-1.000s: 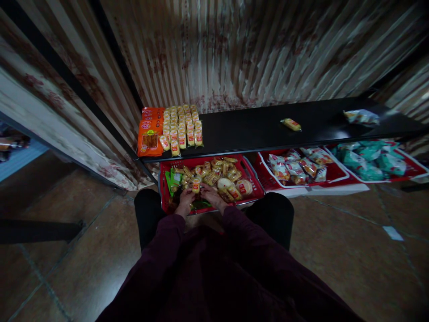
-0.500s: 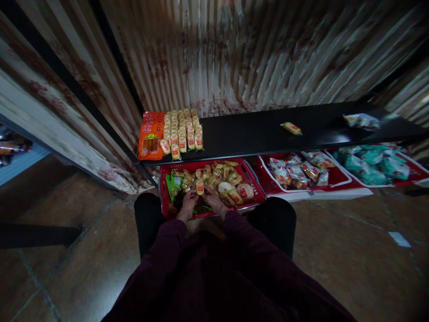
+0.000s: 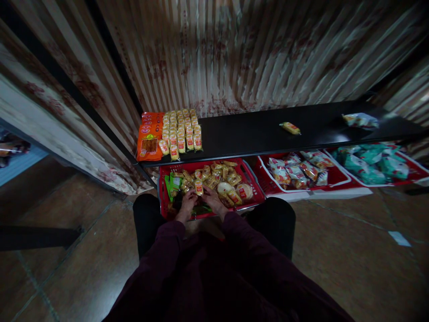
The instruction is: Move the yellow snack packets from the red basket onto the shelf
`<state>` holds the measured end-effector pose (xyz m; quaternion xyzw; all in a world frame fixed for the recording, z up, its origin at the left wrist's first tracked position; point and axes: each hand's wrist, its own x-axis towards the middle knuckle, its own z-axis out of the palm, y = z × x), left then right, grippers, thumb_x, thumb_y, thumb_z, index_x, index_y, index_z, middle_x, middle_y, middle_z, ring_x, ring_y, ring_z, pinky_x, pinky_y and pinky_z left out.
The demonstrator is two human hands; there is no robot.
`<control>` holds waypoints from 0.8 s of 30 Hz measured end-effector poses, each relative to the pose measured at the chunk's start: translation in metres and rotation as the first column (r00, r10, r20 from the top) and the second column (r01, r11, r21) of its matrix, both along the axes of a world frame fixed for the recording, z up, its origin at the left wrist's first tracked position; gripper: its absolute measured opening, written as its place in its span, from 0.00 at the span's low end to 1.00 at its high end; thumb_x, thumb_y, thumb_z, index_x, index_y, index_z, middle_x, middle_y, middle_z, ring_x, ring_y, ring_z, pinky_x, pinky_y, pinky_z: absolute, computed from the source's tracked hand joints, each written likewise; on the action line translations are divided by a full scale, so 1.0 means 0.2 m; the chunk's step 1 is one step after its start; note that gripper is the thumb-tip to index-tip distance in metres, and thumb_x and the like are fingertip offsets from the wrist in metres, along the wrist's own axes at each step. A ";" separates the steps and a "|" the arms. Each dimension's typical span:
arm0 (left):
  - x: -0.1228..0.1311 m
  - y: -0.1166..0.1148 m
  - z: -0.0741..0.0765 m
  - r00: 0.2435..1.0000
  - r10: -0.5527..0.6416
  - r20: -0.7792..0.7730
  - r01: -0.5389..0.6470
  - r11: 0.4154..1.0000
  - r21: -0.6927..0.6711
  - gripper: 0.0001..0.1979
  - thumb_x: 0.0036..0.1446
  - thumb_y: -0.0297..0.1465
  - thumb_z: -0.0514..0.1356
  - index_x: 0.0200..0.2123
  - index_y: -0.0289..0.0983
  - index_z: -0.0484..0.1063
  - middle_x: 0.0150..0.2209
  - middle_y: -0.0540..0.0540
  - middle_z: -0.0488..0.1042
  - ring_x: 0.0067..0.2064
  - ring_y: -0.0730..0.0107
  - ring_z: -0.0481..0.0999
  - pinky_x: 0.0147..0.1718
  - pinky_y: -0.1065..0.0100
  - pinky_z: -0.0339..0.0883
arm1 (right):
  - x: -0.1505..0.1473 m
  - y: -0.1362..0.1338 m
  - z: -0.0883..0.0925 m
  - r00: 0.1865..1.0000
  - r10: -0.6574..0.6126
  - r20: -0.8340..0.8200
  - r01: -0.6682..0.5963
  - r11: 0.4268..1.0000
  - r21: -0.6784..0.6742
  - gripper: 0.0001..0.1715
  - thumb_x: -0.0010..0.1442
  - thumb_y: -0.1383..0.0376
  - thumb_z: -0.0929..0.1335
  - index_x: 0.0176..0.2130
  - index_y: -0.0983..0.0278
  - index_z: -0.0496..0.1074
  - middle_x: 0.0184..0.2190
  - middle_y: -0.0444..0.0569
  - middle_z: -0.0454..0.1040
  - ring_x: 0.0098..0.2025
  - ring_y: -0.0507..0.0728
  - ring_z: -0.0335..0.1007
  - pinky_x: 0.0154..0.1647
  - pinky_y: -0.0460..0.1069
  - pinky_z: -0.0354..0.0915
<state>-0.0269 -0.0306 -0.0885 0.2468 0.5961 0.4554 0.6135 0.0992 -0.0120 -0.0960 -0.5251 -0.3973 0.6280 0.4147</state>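
Over the near side of a red basket (image 3: 256,188), my left hand (image 3: 188,202) and my right hand (image 3: 213,200) hold a small wrapped snack cake (image 3: 199,188) upright between their fingertips. Its clear wrapper has a red and white label, with yellow cake showing through. The fingers of both hands are closed on its two sides. Below and around them lie many more wrapped snacks (image 3: 212,181), some green packets (image 3: 174,182) and a round pack with a red label (image 3: 245,191). What lies under my palms is dark and hard to make out.
On the black shelf (image 3: 241,132) stand rows of wrapped cakes (image 3: 181,129) beside an orange packet (image 3: 149,136). Farther right lie a single wrapped cake (image 3: 290,128) and a white-and-blue packet (image 3: 360,120). Two more baskets hold red-white packs (image 3: 296,172) and teal packs (image 3: 375,163).
The view has shifted very slightly. Both hands keep the wrapped cake in nearly the same place; nothing else has visibly moved.
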 end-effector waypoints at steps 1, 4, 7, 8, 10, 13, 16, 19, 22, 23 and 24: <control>0.00 0.00 0.00 1.000 -0.007 -0.002 0.007 1.000 -0.001 0.18 0.45 0.25 0.64 0.43 0.37 0.73 0.32 0.48 0.71 0.30 0.76 0.71 0.30 0.74 0.64 | 0.00 0.00 -0.01 1.000 0.007 -0.013 -0.007 1.000 -0.006 0.36 0.42 0.57 0.72 0.51 0.60 0.69 0.35 0.46 0.77 0.34 0.54 0.70 0.38 0.51 0.66; 0.00 0.00 -0.01 1.000 -0.020 0.002 0.020 1.000 0.001 0.20 0.45 0.25 0.64 0.45 0.38 0.73 0.33 0.48 0.72 0.31 0.76 0.71 0.31 0.74 0.64 | 0.01 0.01 -0.03 1.000 -0.002 -0.030 0.001 0.999 -0.033 0.37 0.41 0.59 0.71 0.52 0.60 0.69 0.35 0.46 0.77 0.34 0.55 0.70 0.38 0.51 0.66; -0.01 0.00 -0.02 1.000 -0.014 0.022 0.015 1.000 -0.001 0.20 0.45 0.25 0.64 0.45 0.38 0.74 0.33 0.47 0.72 0.32 0.76 0.71 0.31 0.74 0.64 | 0.02 0.01 -0.04 0.999 -0.022 -0.030 0.021 0.999 -0.031 0.37 0.41 0.61 0.71 0.53 0.60 0.69 0.35 0.46 0.77 0.35 0.55 0.70 0.38 0.51 0.65; -0.01 0.00 -0.02 1.000 -0.010 0.029 0.010 1.000 -0.005 0.20 0.45 0.25 0.63 0.45 0.38 0.74 0.33 0.47 0.72 0.32 0.76 0.71 0.32 0.73 0.64 | 0.02 0.01 -0.04 0.999 -0.021 -0.033 0.020 0.999 -0.026 0.36 0.41 0.62 0.71 0.53 0.59 0.69 0.35 0.46 0.77 0.35 0.55 0.70 0.38 0.51 0.65; -0.01 0.00 -0.03 0.999 -0.003 0.039 0.004 1.000 -0.014 0.20 0.44 0.25 0.63 0.44 0.38 0.74 0.33 0.47 0.72 0.32 0.76 0.71 0.32 0.73 0.65 | 0.02 0.00 -0.04 0.999 -0.020 -0.037 0.020 1.000 -0.023 0.35 0.41 0.63 0.70 0.52 0.59 0.70 0.35 0.47 0.77 0.34 0.55 0.70 0.37 0.50 0.65; -0.02 0.00 -0.02 0.999 0.009 0.040 -0.007 0.999 -0.034 0.21 0.44 0.24 0.62 0.45 0.38 0.74 0.32 0.47 0.73 0.31 0.75 0.71 0.33 0.72 0.65 | 0.01 0.00 -0.05 0.998 -0.032 -0.057 0.030 0.999 -0.033 0.36 0.41 0.63 0.70 0.52 0.60 0.70 0.35 0.46 0.76 0.33 0.54 0.69 0.36 0.49 0.65; -0.02 0.00 -0.01 0.999 0.025 0.038 -0.023 0.998 -0.052 0.21 0.43 0.24 0.62 0.44 0.38 0.75 0.33 0.47 0.73 0.31 0.75 0.71 0.34 0.71 0.65 | 0.01 0.01 -0.06 0.997 -0.054 -0.062 0.052 0.998 -0.037 0.36 0.41 0.62 0.70 0.52 0.59 0.70 0.35 0.45 0.76 0.33 0.53 0.69 0.36 0.49 0.65; -0.01 0.00 0.01 0.999 0.028 0.045 -0.026 0.998 -0.053 0.21 0.43 0.24 0.62 0.44 0.38 0.75 0.32 0.47 0.73 0.31 0.75 0.71 0.35 0.71 0.65 | 0.01 0.01 -0.06 0.996 -0.059 -0.063 0.056 0.998 -0.039 0.36 0.40 0.62 0.71 0.51 0.59 0.70 0.35 0.44 0.76 0.32 0.53 0.68 0.36 0.49 0.65; -0.01 0.00 0.02 0.999 0.022 0.049 -0.020 0.999 -0.046 0.21 0.43 0.23 0.61 0.44 0.38 0.75 0.32 0.47 0.72 0.31 0.75 0.71 0.34 0.71 0.65 | 0.01 0.00 -0.03 0.996 -0.046 -0.078 0.042 0.998 -0.051 0.36 0.39 0.61 0.72 0.50 0.59 0.71 0.34 0.44 0.76 0.31 0.52 0.67 0.35 0.49 0.64; -0.01 0.00 0.02 0.999 0.020 0.050 -0.018 0.999 -0.044 0.21 0.43 0.23 0.61 0.44 0.37 0.75 0.32 0.47 0.72 0.31 0.75 0.71 0.34 0.71 0.65 | 0.00 0.00 -0.02 0.996 -0.048 -0.075 0.044 0.998 -0.054 0.36 0.39 0.60 0.72 0.50 0.60 0.71 0.33 0.44 0.76 0.30 0.52 0.66 0.35 0.49 0.64; -0.01 -0.01 0.02 0.998 0.018 0.054 -0.015 0.999 -0.041 0.21 0.43 0.23 0.61 0.44 0.37 0.75 0.32 0.47 0.73 0.31 0.75 0.71 0.34 0.71 0.65 | 0.00 0.00 -0.01 0.996 -0.051 -0.071 0.048 0.997 -0.055 0.36 0.39 0.60 0.72 0.50 0.60 0.71 0.33 0.44 0.76 0.29 0.52 0.66 0.35 0.49 0.64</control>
